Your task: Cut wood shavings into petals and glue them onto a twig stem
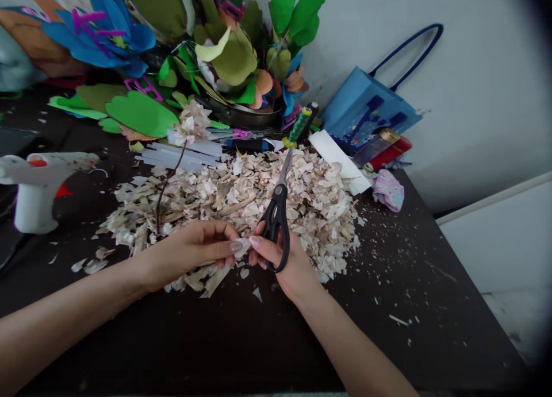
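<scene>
The dark bench (207,351) carries coloured flowers (235,58) along its back edge and, in front of them, a broad pile (319,207) of pale scraps. A blue bag (366,107) leans near the back right corner. A glue gun (37,184) is left of the pile. The right hand (293,265) grips black scissors (280,196), blades together, tips toward the back edge; its thumb and the left hand's (190,253) pinching fingertips hold one small flake (242,247) at the pile's front-edge side.
</scene>
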Demonstrator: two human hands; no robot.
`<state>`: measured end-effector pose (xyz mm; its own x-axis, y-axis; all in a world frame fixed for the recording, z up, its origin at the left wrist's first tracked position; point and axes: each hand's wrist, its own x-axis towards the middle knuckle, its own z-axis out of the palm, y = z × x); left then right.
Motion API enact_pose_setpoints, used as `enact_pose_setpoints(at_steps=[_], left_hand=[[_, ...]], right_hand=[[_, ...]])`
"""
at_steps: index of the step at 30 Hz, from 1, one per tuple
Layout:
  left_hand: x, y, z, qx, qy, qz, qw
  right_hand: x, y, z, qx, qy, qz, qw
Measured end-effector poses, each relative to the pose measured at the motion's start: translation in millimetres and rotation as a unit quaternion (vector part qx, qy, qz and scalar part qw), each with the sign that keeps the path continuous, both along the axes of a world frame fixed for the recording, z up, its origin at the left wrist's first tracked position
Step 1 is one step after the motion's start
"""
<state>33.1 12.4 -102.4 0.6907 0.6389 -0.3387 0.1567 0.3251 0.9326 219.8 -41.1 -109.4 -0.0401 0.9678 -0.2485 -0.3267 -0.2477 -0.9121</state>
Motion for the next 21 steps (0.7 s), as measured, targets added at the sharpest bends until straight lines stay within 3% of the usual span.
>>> enact_pose_setpoints(at_steps=[21], left_hand=[[0.0, 0.0, 1.0, 0.008, 0.011, -0.008, 1.0]], right_hand=[[0.9, 0.7, -1.8, 0.013, -0.004, -0.015, 1.0]])
